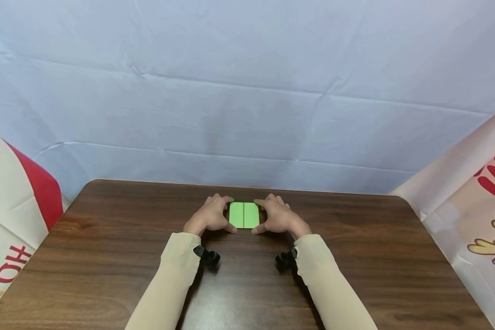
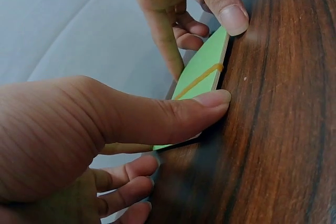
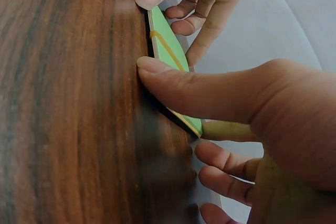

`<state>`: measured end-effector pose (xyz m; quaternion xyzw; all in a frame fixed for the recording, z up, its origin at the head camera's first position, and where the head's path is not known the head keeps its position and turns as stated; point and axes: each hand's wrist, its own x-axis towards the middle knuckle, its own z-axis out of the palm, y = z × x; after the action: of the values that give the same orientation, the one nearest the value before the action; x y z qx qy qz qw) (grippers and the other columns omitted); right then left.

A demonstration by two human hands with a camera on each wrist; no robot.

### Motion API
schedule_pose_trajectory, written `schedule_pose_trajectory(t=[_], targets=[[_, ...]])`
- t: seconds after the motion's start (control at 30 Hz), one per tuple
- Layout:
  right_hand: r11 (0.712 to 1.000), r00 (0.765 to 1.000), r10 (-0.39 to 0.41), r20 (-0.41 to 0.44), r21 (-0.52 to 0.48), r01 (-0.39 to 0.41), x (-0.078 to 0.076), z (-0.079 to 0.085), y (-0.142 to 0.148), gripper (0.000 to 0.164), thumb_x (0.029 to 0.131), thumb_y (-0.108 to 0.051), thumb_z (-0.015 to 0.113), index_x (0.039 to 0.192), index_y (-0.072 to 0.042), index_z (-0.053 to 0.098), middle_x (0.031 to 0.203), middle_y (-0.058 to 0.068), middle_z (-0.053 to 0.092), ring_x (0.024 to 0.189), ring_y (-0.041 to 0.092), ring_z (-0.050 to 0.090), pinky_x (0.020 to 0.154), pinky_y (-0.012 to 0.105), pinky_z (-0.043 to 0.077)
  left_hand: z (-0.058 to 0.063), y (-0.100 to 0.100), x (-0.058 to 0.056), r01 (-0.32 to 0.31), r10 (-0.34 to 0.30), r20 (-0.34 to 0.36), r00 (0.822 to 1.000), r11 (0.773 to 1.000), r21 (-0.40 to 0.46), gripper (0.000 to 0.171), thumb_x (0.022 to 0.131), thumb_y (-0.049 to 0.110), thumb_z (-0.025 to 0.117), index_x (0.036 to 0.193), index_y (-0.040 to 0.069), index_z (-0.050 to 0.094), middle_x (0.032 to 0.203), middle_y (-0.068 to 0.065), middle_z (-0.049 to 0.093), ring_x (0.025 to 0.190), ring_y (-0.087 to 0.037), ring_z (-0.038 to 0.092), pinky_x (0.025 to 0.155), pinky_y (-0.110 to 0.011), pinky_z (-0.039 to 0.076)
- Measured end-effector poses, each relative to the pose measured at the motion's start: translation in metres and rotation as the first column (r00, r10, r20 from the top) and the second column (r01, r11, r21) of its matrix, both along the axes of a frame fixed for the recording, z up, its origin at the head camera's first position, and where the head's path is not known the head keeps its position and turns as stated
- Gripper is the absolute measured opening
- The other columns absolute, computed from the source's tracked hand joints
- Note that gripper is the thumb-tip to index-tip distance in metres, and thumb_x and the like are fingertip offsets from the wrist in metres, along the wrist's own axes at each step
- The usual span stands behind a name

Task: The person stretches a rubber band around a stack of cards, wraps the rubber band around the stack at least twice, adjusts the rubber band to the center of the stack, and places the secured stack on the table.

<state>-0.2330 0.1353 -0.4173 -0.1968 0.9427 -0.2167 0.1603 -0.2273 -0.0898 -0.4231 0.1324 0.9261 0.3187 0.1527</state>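
A flat, light-green square stack [image 1: 237,215] of what look like cards lies near the table's far edge, thin layers showing along its side in both wrist views. Round its middle runs a yellow-brown rubber band [image 2: 202,78]. My left hand [image 1: 211,214] grips the stack's left side, thumb at the near edge and forefinger at the far edge. Mirroring it, my right hand [image 1: 278,215] holds the right side between thumb and forefinger. The other fingers of both hands are bent loosely beside the stack. Part of the green face is hidden behind the thumbs in the wrist views.
The dark brown wooden table [image 1: 247,284] has rounded far corners. A pale blue-white cloth [image 1: 247,114] hangs right behind its far edge. Printed banners [image 1: 478,229] hang along the right and left sides. Black wrist cameras [image 1: 210,258] sit under both sleeves.
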Motion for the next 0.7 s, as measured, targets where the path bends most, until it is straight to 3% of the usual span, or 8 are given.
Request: schedule_pose_trajectory(t=[0.3, 0.47, 0.53, 0.6, 0.7], targets=[[0.996, 1.000, -0.015, -0.019, -0.087, 0.013, 0.008, -0.001, 0.009, 0.092, 0.080, -0.035, 0.089, 0.155, -0.008, 0.041, 0.122, 0.009, 0.053, 0.110, 0.025, 0.045, 0.097, 0.050, 0.041, -0.002, -0.004, 0.004, -0.015, 0.016, -0.023, 1.000, 0.999, 0.049, 0.097, 0.074, 0.026, 0.094, 0.153, 0.006, 0.043, 0.122, -0.013, 0.054, 0.114, -0.030, 0.048, 0.094, -0.047, 0.048], [0.984, 0.992, -0.034, -0.117, -0.177, 0.013, 0.024, 0.001, 0.027, 0.076, 0.091, -0.035, 0.079, 0.152, -0.007, 0.045, 0.130, 0.014, 0.057, 0.125, 0.032, 0.049, 0.104, 0.053, 0.043, 0.001, -0.013, 0.016, -0.035, 0.043, -0.143, 0.989, 0.998, 0.060, 0.091, 0.079, 0.029, 0.090, 0.152, 0.006, 0.043, 0.122, -0.014, 0.056, 0.114, -0.031, 0.050, 0.096, -0.048, 0.047], [0.983, 0.984, -0.056, -0.169, -0.181, 0.024, 0.032, 0.003, 0.035, 0.067, 0.096, -0.035, 0.073, 0.151, -0.007, 0.047, 0.139, 0.018, 0.055, 0.134, 0.038, 0.046, 0.108, 0.057, 0.040, 0.004, -0.019, 0.021, -0.057, 0.063, -0.226, 0.972, 0.998, 0.034, 0.085, 0.082, 0.029, 0.087, 0.152, 0.004, 0.044, 0.125, -0.016, 0.056, 0.116, -0.034, 0.050, 0.099, -0.052, 0.045], [0.986, 0.972, -0.082, -0.221, -0.163, 0.046, 0.039, 0.005, 0.044, 0.062, 0.100, -0.038, 0.066, 0.151, -0.008, 0.048, 0.147, 0.021, 0.050, 0.140, 0.042, 0.040, 0.111, 0.061, 0.035, 0.006, -0.025, 0.026, -0.097, 0.091, -0.321, 0.943, 0.995, -0.003, 0.080, 0.085, 0.027, 0.085, 0.151, 0.003, 0.045, 0.129, -0.020, 0.055, 0.119, -0.038, 0.049, 0.099, -0.056, 0.043], [0.991, 0.933, -0.104, -0.344, -0.116, 0.068, 0.045, 0.005, 0.058, 0.059, 0.105, -0.040, 0.057, 0.151, -0.006, 0.046, 0.152, 0.022, 0.045, 0.143, 0.043, 0.036, 0.113, 0.063, 0.029, 0.005, -0.036, 0.032, -0.177, 0.130, -0.470, 0.873, 0.983, -0.056, 0.072, 0.089, 0.023, 0.081, 0.149, 0.002, 0.047, 0.137, -0.024, 0.052, 0.126, -0.043, 0.046, 0.099, -0.060, 0.040]])
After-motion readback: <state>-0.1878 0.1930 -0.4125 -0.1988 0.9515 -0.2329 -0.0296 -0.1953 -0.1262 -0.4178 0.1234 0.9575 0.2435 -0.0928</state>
